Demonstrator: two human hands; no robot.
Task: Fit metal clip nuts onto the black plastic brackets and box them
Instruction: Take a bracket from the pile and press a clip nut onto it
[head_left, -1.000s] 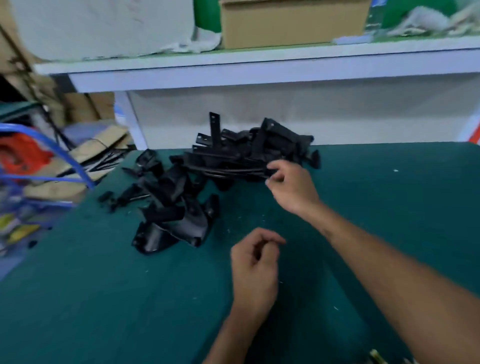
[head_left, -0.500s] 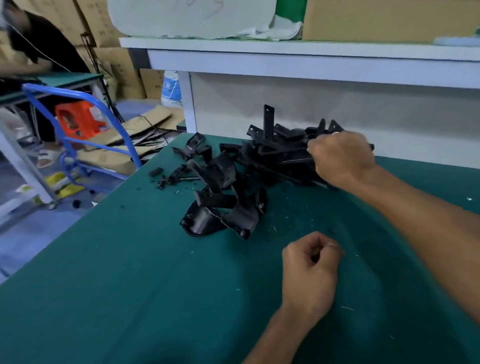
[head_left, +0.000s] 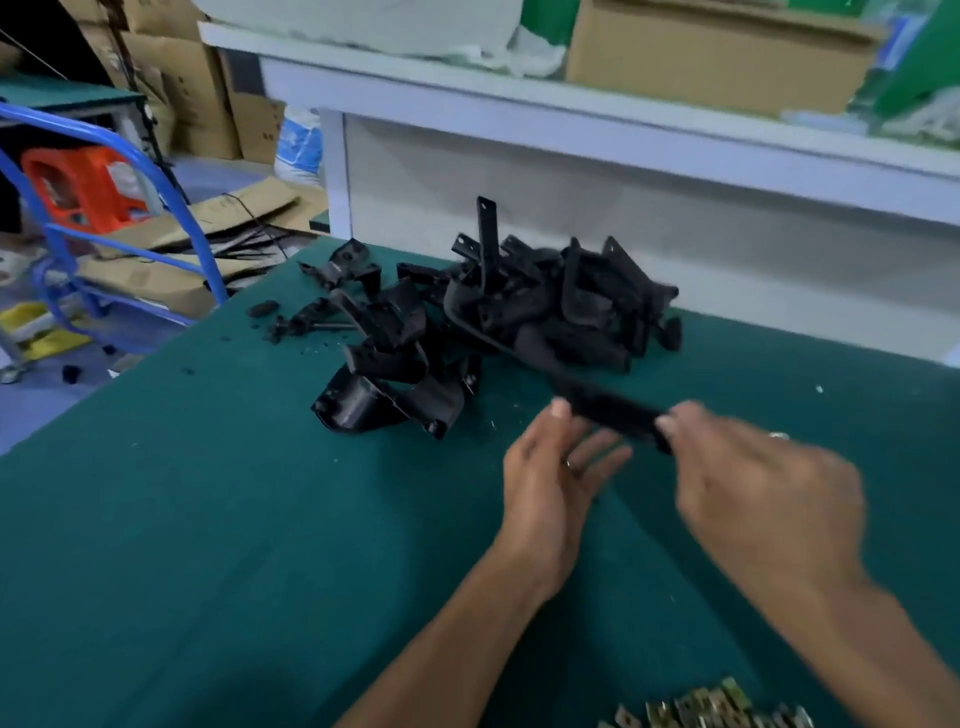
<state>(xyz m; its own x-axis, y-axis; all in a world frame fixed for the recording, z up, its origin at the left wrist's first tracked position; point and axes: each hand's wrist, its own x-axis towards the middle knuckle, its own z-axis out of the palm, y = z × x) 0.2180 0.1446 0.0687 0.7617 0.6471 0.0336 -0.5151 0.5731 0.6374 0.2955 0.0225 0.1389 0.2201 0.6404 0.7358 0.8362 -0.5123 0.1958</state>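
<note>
My right hand (head_left: 753, 483) pinches the right end of a long black plastic bracket (head_left: 610, 413) and holds it just above the green table (head_left: 208, 545). My left hand (head_left: 556, 467) has its fingers spread under the bracket's left end and its thumb on top of that end. A small metallic glint shows on the left palm; I cannot tell what it is. Behind the hands lies a heap of black brackets (head_left: 519, 317). Several brass-coloured metal clip nuts (head_left: 717, 709) lie at the bottom right edge. No packing box is in view on the table.
A white shelf (head_left: 571, 124) runs behind the table and carries a cardboard box (head_left: 701, 52). Left of the table stand a blue metal trolley (head_left: 119, 218), an orange crate (head_left: 88, 187) and flattened cardboard on the floor. Small black scraps (head_left: 291, 322) lie left of the heap.
My right hand has pulled one bracket out of the heap toward me. My left hand has uncurled from a fist and come up to the bracket's left end. The view has shifted.
</note>
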